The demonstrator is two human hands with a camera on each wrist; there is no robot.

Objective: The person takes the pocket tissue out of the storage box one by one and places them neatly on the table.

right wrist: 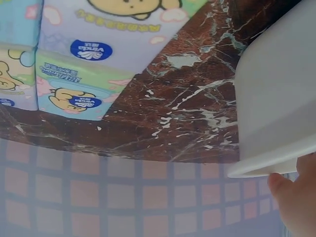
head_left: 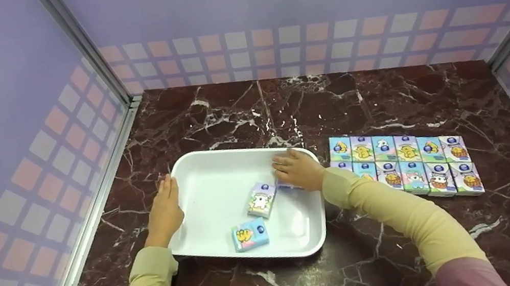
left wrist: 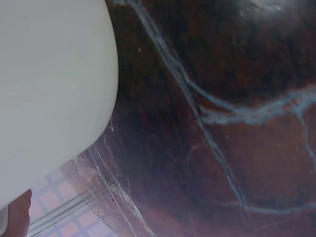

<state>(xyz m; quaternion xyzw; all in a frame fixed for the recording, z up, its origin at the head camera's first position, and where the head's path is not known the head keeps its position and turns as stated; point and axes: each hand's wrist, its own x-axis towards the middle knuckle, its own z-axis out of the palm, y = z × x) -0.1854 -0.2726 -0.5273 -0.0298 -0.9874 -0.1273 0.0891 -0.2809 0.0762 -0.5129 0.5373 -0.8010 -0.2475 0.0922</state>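
Observation:
A white tray [head_left: 210, 186] lies on the dark marbled tabletop. My left hand [head_left: 166, 212] rests along the outside of its left wall, fingers straight; the left wrist view shows mostly the tray's outer side [left wrist: 54, 84]. Over the right rim reaches my right hand [head_left: 298, 169], its fingers inside the tray. A purple tissue pack [head_left: 288, 187] shows partly beneath that hand, which hides the rest and any grip on it. Two more tissue packs lie loose in the tray: a white-bear pack [head_left: 261, 201] and a blue one [head_left: 250, 235]. In the right wrist view, one digit [right wrist: 280, 186] touches the rim.
Right of the tray, several tissue packs [head_left: 413, 176] lie side by side in two rows, partly behind the right forearm. Purple walls with a checked band [head_left: 266, 53] enclose the back and both sides. A metal rail [head_left: 91, 217] runs along the table's left edge.

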